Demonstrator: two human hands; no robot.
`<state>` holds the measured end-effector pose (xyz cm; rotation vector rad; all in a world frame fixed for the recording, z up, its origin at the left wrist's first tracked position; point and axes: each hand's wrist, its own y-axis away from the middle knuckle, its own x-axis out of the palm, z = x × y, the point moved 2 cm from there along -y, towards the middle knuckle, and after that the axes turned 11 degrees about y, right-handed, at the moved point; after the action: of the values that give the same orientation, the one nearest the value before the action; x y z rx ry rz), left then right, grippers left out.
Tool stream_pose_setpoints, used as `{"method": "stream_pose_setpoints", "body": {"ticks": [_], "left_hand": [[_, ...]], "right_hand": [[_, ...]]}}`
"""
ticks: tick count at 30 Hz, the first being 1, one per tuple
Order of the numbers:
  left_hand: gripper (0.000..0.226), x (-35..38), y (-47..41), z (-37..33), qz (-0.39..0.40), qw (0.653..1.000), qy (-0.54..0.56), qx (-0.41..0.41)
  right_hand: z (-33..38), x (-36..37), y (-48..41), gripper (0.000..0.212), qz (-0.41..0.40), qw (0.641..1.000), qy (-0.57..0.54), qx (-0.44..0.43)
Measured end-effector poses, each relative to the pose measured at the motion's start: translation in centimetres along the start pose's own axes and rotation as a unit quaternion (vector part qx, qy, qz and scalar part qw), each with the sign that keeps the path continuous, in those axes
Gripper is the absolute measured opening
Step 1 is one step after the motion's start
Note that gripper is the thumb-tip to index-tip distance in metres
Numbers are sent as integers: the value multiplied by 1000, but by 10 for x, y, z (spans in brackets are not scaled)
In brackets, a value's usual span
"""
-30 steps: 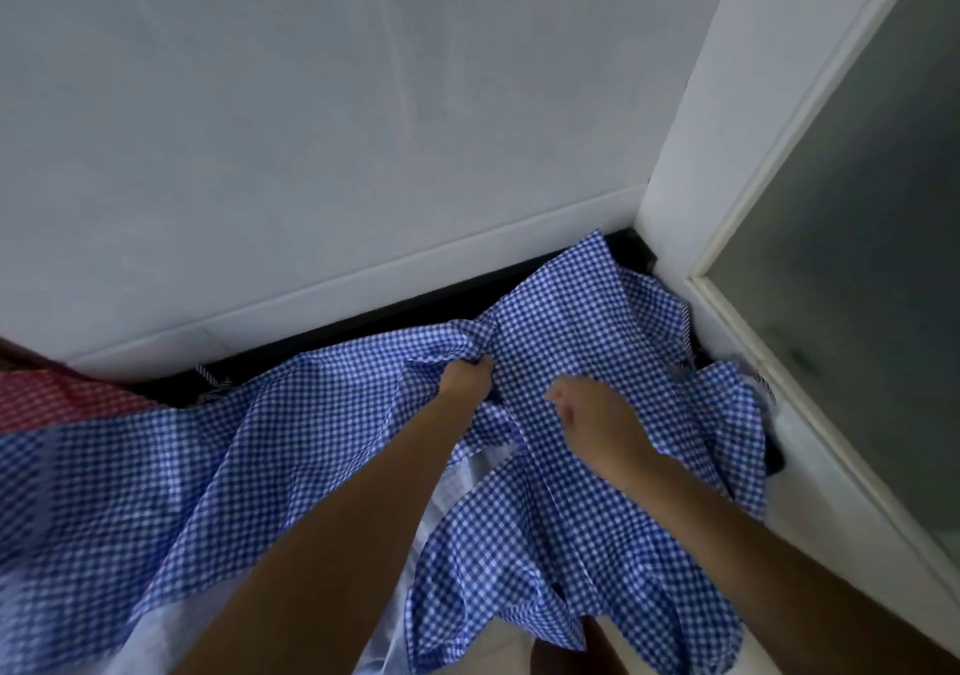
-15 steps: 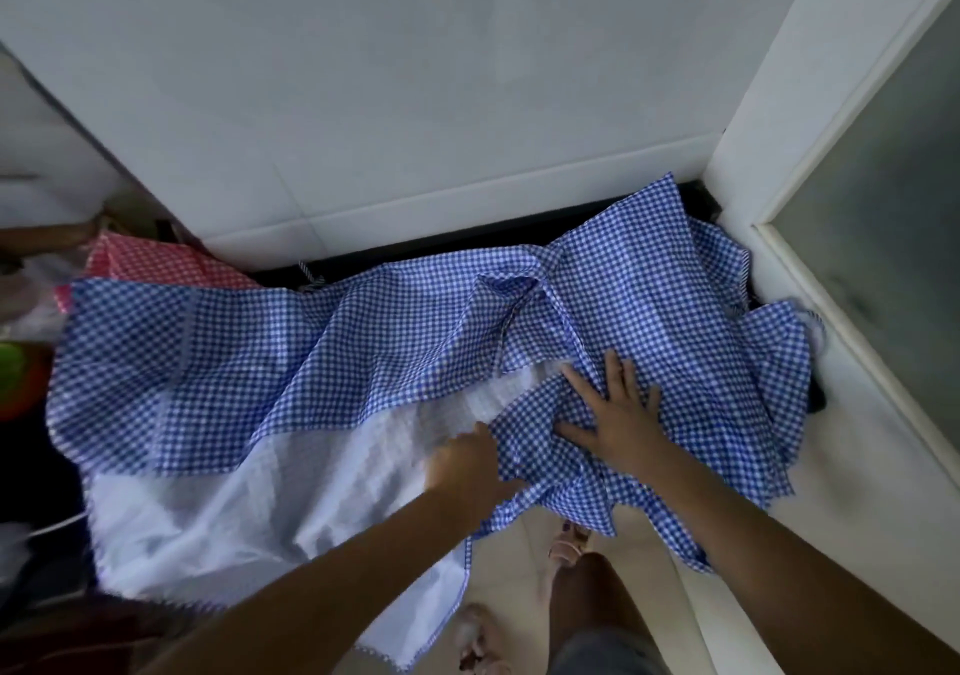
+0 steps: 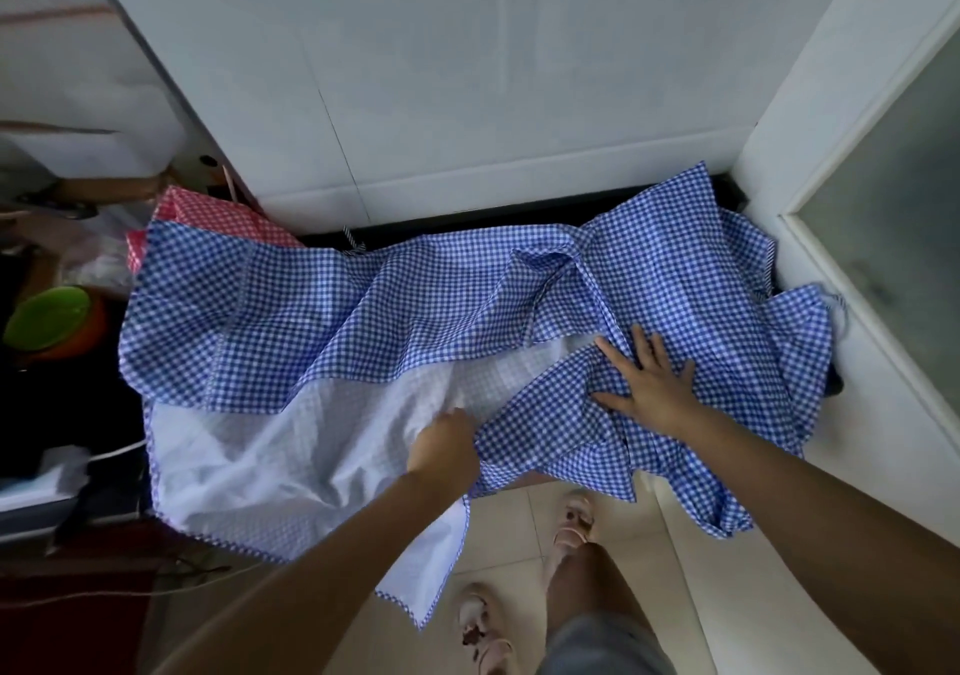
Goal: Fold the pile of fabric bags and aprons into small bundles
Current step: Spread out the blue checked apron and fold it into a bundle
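A large blue-and-white gingham apron (image 3: 322, 321) lies spread over a dark counter, its pale white underside (image 3: 291, 461) turned up at the front and hanging over the edge. My left hand (image 3: 447, 448) grips a fold of the cloth where the white part meets the blue check. My right hand (image 3: 647, 383) lies flat with spread fingers on the crumpled blue check at the right. A red gingham piece (image 3: 208, 217) pokes out from under the apron at the back left.
A white tiled wall (image 3: 467, 77) rises behind the counter and a white door frame (image 3: 831, 155) closes the right side. A green bowl (image 3: 47, 318) and clutter sit at the left. My sandalled feet (image 3: 571, 524) stand on the beige floor tiles below.
Both hands dropped from gripping the bunched cloth near the wall to the front of the apron. The right hand opened flat, and the apron spread out to the left.
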<state>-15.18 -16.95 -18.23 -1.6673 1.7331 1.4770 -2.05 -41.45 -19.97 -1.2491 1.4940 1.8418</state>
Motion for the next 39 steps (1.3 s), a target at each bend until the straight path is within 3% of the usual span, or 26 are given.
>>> {"method": "stream_pose_setpoints", "body": {"ticks": [5, 7, 9, 14, 17, 20, 23, 26, 29, 33, 35, 36, 39], "left_hand": [[24, -39, -28, 12, 46, 984, 153, -73], [31, -52, -37, 13, 44, 937, 326, -120], [33, -62, -47, 15, 22, 910, 390, -141], [28, -80, -62, 19, 51, 986, 157, -8], [33, -80, -73, 37, 53, 993, 102, -37], [29, -77, -79, 44, 42, 988, 131, -74], [30, -77, -82, 40, 53, 987, 129, -82], [39, -76, -84, 38, 65, 986, 126, -84], [36, -76, -84, 37, 58, 989, 117, -75], [12, -74, -83, 35, 71, 995, 48, -46], [31, -72, -82, 41, 75, 996, -32, -39], [36, -71, -81, 49, 79, 994, -66, -35], [36, -83, -70, 74, 105, 981, -160, -21]], "right_hand": [[-16, 2, 4, 82, 16, 1000, 14, -1], [-21, 3, 5, 84, 20, 1000, 9, -2], [-25, 1, 0, 88, 19, 1000, 11, -6], [-36, -16, -12, 90, 31, 999, 13, -13], [-37, -27, -22, 95, 50, 998, 20, -13], [-24, -44, -23, 94, 74, 996, 56, 6], [16, -58, -6, 59, -66, 996, 44, 28], [80, -46, 18, 58, -200, 973, -104, -56], [144, -26, 26, 78, -154, 967, -153, -137], [180, 5, 16, 68, -74, 993, -50, -77], [181, 11, 10, 79, -25, 997, 17, -77], [182, 14, 4, 90, -49, 994, 33, -93], [181, 15, 2, 100, -42, 995, 20, -86]]}}
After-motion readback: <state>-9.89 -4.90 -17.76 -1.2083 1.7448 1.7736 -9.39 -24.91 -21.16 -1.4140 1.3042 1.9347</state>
